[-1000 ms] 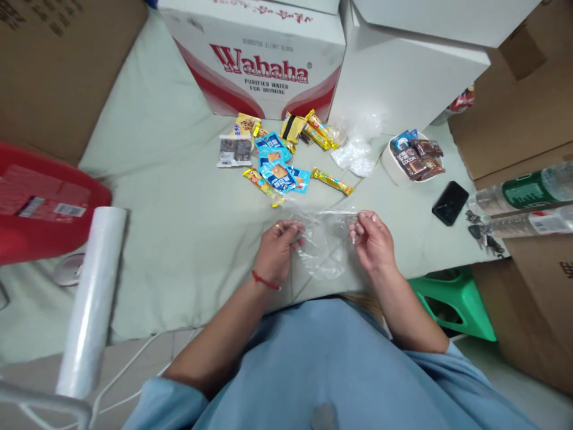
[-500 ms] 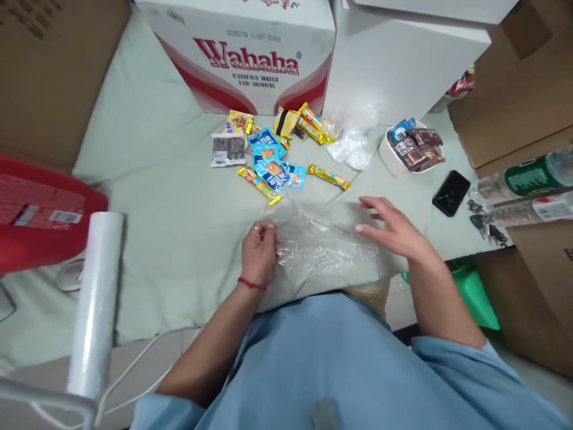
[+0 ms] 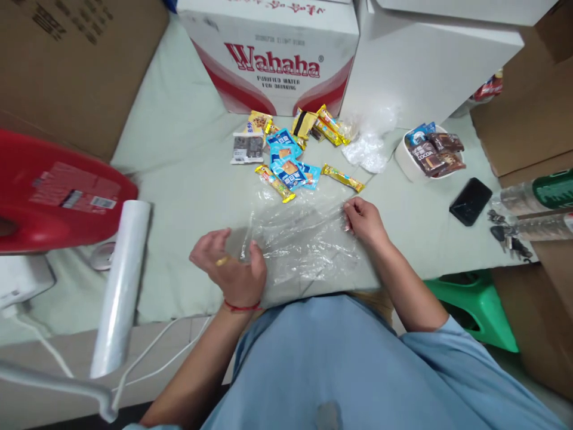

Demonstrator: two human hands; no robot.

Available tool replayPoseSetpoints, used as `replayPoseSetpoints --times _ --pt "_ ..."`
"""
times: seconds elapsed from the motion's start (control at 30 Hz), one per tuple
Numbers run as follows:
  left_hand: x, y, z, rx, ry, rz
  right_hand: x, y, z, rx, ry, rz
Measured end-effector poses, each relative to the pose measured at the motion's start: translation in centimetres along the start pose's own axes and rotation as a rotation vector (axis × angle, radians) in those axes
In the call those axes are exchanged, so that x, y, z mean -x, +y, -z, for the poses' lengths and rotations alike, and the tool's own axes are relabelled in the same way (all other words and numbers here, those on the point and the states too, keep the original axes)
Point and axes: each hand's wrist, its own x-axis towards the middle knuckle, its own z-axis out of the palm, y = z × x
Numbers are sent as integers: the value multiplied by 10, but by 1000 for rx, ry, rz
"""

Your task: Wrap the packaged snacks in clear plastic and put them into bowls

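Note:
A clear plastic bag [image 3: 304, 242] lies spread on the pale green cloth [image 3: 179, 179] in front of me. My left hand [image 3: 230, 269] rests on the bag's left edge, fingers curled and loosely apart, thumb against the plastic. My right hand [image 3: 362, 218] pinches the bag's upper right corner with closed fingers. Just beyond the bag lies a scatter of snack packets [image 3: 289, 170], blue, yellow and dark ones.
A white bowl [image 3: 405, 164] of chocolate packets, a black phone [image 3: 470, 201], keys [image 3: 508, 236] and bottles [image 3: 537, 194] sit right. Crumpled plastic [image 3: 369, 149] lies by the Wahaha box [image 3: 277, 54]. A film roll [image 3: 120, 286] and red object [image 3: 54, 191] are left; a green stool [image 3: 474, 310] is lower right.
The bag went from being held up between both hands to lying flat on the cloth. My left hand slid left and nearer; my right hand closed on the bag's far right corner.

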Motion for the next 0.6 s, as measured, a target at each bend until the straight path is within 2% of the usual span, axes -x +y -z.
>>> replayPoseSetpoints --times 0.03,0.07,0.13,0.2,0.27,0.33,0.43,0.5,0.6 --pt "0 2 0 -36 -51 -133 1 -1 0 6 -4 1" --pt "-1 4 -1 -54 -150 -249 1 -2 1 17 -5 5" --pt "-5 6 -5 -74 -418 -407 2 -3 4 59 -4 24" --pt "-8 4 -11 -123 -638 -452 2 -1 12 120 6 41" --pt "-6 -3 -12 -169 -761 -464 4 6 23 177 28 35" --pt "-2 -12 -11 -165 -812 -502 7 14 36 225 38 8" --pt "5 -22 -7 -111 -779 -510 8 20 57 330 -3 -10" --pt "7 -24 -8 -93 -736 -464 3 12 69 436 37 35" --pt "7 -22 -12 -93 -694 -426 -14 -19 76 545 224 166"
